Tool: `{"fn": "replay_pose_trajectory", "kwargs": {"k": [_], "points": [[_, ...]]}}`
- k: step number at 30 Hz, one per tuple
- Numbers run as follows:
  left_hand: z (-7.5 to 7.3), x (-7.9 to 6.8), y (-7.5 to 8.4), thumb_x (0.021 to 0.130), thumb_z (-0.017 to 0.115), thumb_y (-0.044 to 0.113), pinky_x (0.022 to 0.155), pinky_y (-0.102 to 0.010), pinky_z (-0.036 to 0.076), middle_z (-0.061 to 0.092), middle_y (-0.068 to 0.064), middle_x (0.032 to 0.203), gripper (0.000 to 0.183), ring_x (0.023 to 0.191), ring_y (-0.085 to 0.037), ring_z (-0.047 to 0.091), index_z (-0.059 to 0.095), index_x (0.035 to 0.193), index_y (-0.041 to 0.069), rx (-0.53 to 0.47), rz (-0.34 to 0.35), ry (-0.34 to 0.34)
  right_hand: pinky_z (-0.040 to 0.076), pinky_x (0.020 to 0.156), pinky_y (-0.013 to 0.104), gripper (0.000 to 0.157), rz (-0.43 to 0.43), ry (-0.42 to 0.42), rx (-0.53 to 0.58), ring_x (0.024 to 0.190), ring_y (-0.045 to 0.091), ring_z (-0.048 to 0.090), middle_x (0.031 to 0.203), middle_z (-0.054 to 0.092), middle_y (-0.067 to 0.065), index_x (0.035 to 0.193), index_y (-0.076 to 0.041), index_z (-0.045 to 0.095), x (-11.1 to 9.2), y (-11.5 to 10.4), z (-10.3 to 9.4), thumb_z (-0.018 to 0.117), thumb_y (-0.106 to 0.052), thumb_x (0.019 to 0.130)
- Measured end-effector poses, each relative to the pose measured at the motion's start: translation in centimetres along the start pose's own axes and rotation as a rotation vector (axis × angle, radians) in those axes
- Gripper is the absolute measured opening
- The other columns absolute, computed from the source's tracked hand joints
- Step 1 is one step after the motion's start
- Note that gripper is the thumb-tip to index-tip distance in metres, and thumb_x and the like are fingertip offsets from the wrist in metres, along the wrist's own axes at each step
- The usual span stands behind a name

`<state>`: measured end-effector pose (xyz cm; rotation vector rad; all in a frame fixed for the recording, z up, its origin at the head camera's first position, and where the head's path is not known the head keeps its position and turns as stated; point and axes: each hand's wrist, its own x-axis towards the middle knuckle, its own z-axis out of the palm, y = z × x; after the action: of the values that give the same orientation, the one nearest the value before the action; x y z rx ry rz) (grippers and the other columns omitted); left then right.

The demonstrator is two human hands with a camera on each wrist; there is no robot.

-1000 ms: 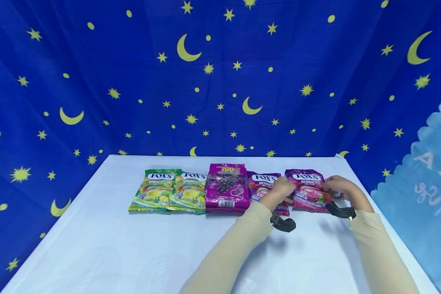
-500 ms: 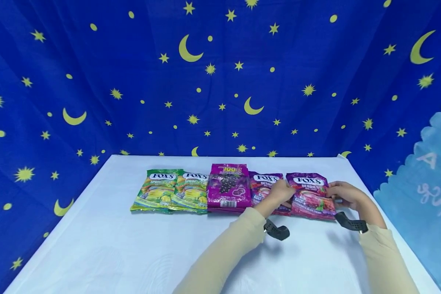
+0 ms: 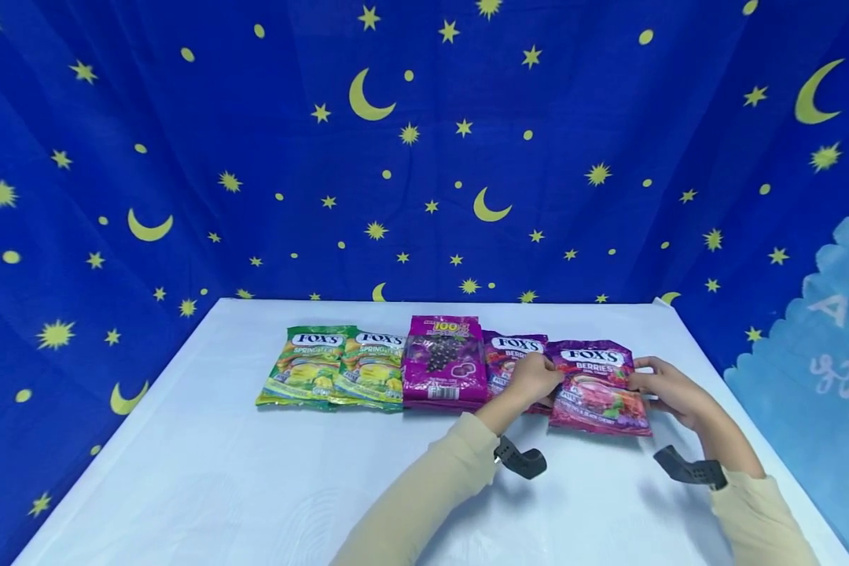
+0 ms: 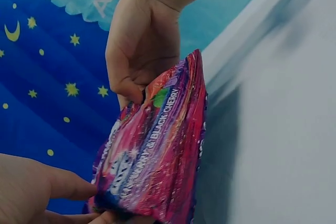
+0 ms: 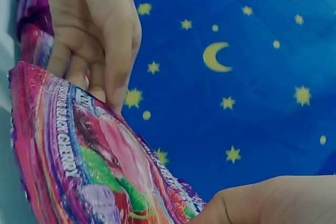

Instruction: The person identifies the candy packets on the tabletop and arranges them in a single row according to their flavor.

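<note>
A purple-and-red Fox's Berries candy bag (image 3: pixel 597 393) is held between both hands at the right end of a row of bags. My left hand (image 3: pixel 535 379) pinches its left edge; in the left wrist view the thumb and fingers (image 4: pixel 68 184) lie on either side of that edge. My right hand (image 3: pixel 675 393) grips the opposite edge, its thumb (image 5: pixel 257 200) against the bag in the right wrist view. Just left of it lies a second Berries bag (image 3: pixel 507 358), partly hidden behind my left hand. Both wrist views show the held bag's lower end reading "Black Cherry".
Further left are a purple grape candy bag (image 3: pixel 444 362) and two overlapping green-yellow Spring Tea bags (image 3: pixel 307 365) (image 3: pixel 371 369). All lie on a white-covered table (image 3: pixel 255 479). Behind it hangs a blue star-and-moon cloth (image 3: pixel 424 157), with a light blue panel (image 3: pixel 814 369) at the right.
The held Berries bag has come toward me, now nearer than the row, and both hands moved with it. The other bags keep their places; the head view has shifted slightly.
</note>
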<state>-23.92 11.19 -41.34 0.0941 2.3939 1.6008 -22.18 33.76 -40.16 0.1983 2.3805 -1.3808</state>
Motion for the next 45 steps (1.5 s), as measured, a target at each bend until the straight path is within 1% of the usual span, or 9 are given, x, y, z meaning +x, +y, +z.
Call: {"fn": "replay_pose_trajectory", "kwargs": {"k": [3,6,11,17,21,27,31,39,45], "points": [[-0.5,-0.4,-0.2,0.089,0.067,0.008,0.055,-0.023,0.056,0.066,-0.007,0.082,0.013,0.061,-0.015,0.063,0.069,0.096,-0.003,0.059,0.046,0.024,0.045,0.096,0.054,0.065,-0.039,0.003,-0.003,0.119,0.048,0.043,0.133,0.035,0.039,0.139,0.014,0.016,-0.6,-0.5,0.5,0.050,-0.023,0.097],[-1.1,-0.7,-0.4,0.089,0.068,0.011,0.059,-0.024,0.055,0.065,-0.005,0.082,0.021,0.064,-0.013,0.062,0.068,0.106,-0.001,0.064,0.073,0.030,0.046,0.095,0.053,0.064,-0.068,0.020,-0.001,0.115,0.044,0.047,0.132,0.035,0.037,0.139,0.013,0.018,-1.1,-0.9,1.0,0.050,-0.022,0.097],[-2.0,-1.2,-1.1,0.091,0.067,0.012,0.059,-0.029,0.057,0.061,-0.004,0.082,0.029,0.066,-0.017,0.062,0.063,0.117,0.001,-0.061,0.033,0.024,0.046,0.095,0.050,0.065,-0.103,0.048,-0.003,0.114,0.040,0.049,0.134,0.036,0.038,0.141,0.012,0.018,-1.4,-1.2,2.2,0.050,-0.023,0.098],[-3.5,-2.2,-1.8,0.091,0.066,0.009,0.050,-0.030,0.056,0.063,-0.009,0.089,0.027,0.064,-0.018,0.062,0.057,0.114,0.001,-0.111,0.068,0.000,0.052,0.088,0.039,0.063,-0.161,0.035,0.042,0.113,0.036,0.054,0.137,0.036,0.040,0.141,0.011,0.017,-1.5,-1.5,4.0,0.052,-0.017,0.097],[-5.4,-3.0,-2.0,0.091,0.066,0.007,0.051,-0.032,0.057,0.065,-0.011,0.089,0.030,0.064,-0.020,0.063,0.053,0.117,0.001,-0.155,0.117,-0.032,0.052,0.091,0.043,0.064,-0.196,-0.002,0.102,0.115,0.037,0.054,0.137,0.036,0.039,0.142,0.009,0.017,-1.6,-2.4,4.9,0.053,-0.017,0.097],[-8.2,-4.0,-2.8,0.093,0.063,0.007,0.053,-0.032,0.058,0.066,-0.010,0.089,0.031,0.065,-0.019,0.063,0.050,0.121,0.002,-0.213,0.149,-0.070,0.050,0.093,0.046,0.063,-0.212,-0.048,0.137,0.117,0.040,0.052,0.134,0.039,0.037,0.141,0.008,0.018,-1.3,-4.2,6.3,0.054,-0.015,0.095],[-9.5,-4.5,-3.4,0.093,0.063,0.007,0.054,-0.032,0.058,0.066,-0.010,0.091,0.030,0.066,-0.019,0.064,0.050,0.120,0.003,-0.219,0.149,-0.058,0.050,0.093,0.046,0.062,-0.213,-0.063,0.146,0.116,0.040,0.052,0.134,0.041,0.036,0.141,0.008,0.019,-1.0,-5.1,7.3,0.054,-0.014,0.094],[-11.5,-5.1,-3.1,0.092,0.064,0.004,0.054,-0.035,0.058,0.064,-0.011,0.086,0.031,0.063,-0.021,0.062,0.051,0.120,0.002,-0.215,0.163,-0.008,0.052,0.090,0.045,0.058,-0.234,-0.015,0.139,0.111,0.036,0.057,0.129,0.050,0.032,0.140,0.004,0.025,-0.6,-6.8,8.9,0.055,-0.013,0.093],[-12.9,-5.6,-3.1,0.093,0.063,0.003,0.057,-0.038,0.059,0.064,-0.012,0.085,0.033,0.070,-0.020,0.062,0.050,0.123,0.002,-0.224,0.177,-0.019,0.053,0.088,0.041,0.057,-0.265,-0.027,0.176,0.107,0.031,0.061,0.125,0.054,0.030,0.139,0.005,0.026,-1.0,-7.5,9.7,0.054,-0.009,0.092]]}}
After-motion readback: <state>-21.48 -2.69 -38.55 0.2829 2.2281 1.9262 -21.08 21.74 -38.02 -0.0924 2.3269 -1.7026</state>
